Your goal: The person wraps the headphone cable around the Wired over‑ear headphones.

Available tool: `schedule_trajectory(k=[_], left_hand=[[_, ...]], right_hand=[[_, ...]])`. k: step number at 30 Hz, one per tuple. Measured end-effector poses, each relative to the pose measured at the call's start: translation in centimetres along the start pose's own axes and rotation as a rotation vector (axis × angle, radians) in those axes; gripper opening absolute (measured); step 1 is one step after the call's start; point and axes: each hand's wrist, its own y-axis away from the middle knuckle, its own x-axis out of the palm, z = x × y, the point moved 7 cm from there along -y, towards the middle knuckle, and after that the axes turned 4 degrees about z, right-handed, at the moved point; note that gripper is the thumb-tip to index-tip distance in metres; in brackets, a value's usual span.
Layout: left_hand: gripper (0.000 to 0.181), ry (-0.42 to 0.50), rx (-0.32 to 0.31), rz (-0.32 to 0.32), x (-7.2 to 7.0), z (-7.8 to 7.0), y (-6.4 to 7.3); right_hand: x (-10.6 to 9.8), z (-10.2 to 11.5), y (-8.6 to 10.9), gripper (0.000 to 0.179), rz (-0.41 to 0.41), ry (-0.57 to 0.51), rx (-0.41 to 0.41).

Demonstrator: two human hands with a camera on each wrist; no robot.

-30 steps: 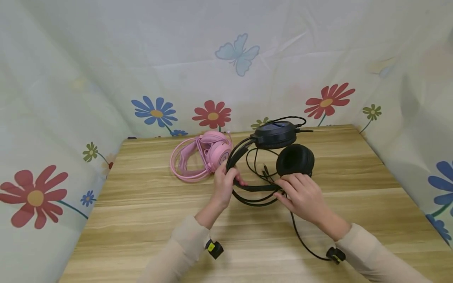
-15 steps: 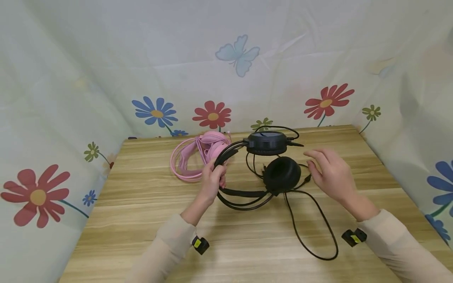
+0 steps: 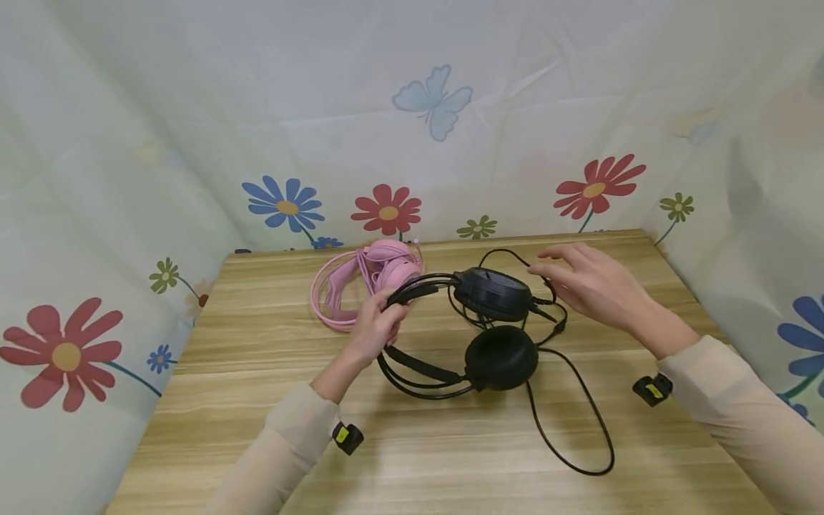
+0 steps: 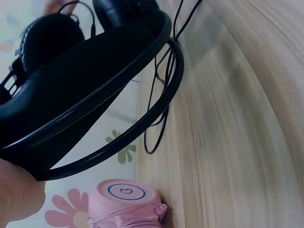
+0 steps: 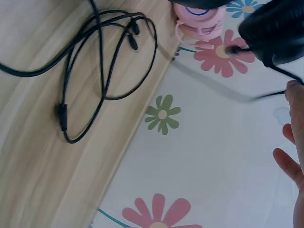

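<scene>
A black wired headset with two round ear cups (image 3: pixel 501 357) is lifted over the table. My left hand (image 3: pixel 373 325) grips the middle of its headband (image 3: pixel 425 366), with the cups pointing right. In the left wrist view, the padded band (image 4: pixel 90 80) and two thin outer hoops fill the upper left. My right hand (image 3: pixel 595 290) is beside the far ear cup (image 3: pixel 492 293), fingers extended and the thumb apart. Its fingertips meet a thin black cable (image 3: pixel 505 252) looping from that cup; the right wrist view shows the fingers (image 5: pixel 297 109) at the frame's edge.
A pink headset (image 3: pixel 341 286), its cable wound around it, lies at the back left of the wooden table (image 3: pixel 270 429). Black cable (image 3: pixel 595 415) trails in a loop at the right, with plugs (image 5: pixel 133 35) resting on the wood. A flowered cloth (image 3: pixel 309 129) surrounds the table.
My right hand left the near cup's cable, moved right, then up to the far cup. My left hand has shifted left and down with the black headset, and the cups have tilted.
</scene>
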Motion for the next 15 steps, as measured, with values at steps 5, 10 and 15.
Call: schedule_trajectory(k=[5, 10, 15], left_hand=[[0.012, 0.025, -0.007, 0.058, -0.2, 0.0, 0.0], [0.011, 0.043, -0.007, 0.065, -0.8, -0.4, 0.2], [0.01, 0.074, -0.028, 0.044, -2.1, -0.6, 0.2]], right_hand=[[-0.4, 0.3, -0.4, 0.035, -0.041, 0.029, -0.051], [-0.9, 0.2, -0.4, 0.044, 0.003, 0.013, -0.001], [-1.6, 0.2, -0.3, 0.046, 0.03, 0.014, 0.015]])
